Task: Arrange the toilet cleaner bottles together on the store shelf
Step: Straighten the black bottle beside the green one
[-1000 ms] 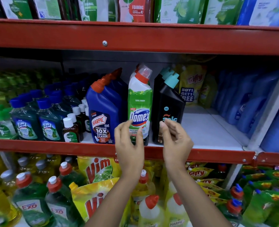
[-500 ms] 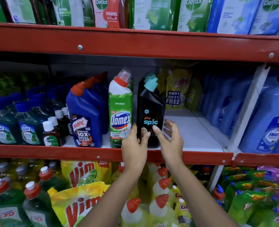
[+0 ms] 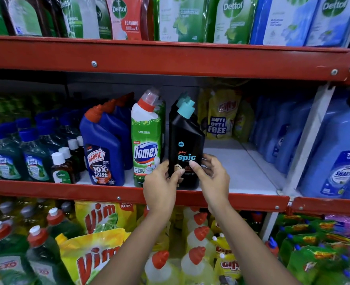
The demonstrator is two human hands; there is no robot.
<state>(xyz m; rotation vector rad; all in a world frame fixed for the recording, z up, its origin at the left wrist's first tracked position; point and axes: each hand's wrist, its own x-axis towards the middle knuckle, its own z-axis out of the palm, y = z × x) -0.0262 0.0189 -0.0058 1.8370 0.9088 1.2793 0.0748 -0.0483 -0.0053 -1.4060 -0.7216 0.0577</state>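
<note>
Three rows of toilet cleaner bottles stand at the front of the middle shelf: blue Harpic bottles with orange caps, a green and white Domex bottle with a red cap, and black Spic bottles with teal caps. Both hands grip the lower part of the front Spic bottle. My left hand holds its left side with the thumb across the front. On the bottle's right side is my right hand, thumb on the label. The bottle stands upright on the shelf, a small gap from the Domex.
Small Dettol bottles and dark green Lizol bottles fill the shelf's left. Yellow Giffy pouches sit at the back; blue bottles stand beyond a white upright. Bare shelf lies right of the Spic. Vim pouches sit below.
Both hands have moved from in front of the Domex to the front Spic bottle and closed on its lower part. The camera has shifted right and closer.
</note>
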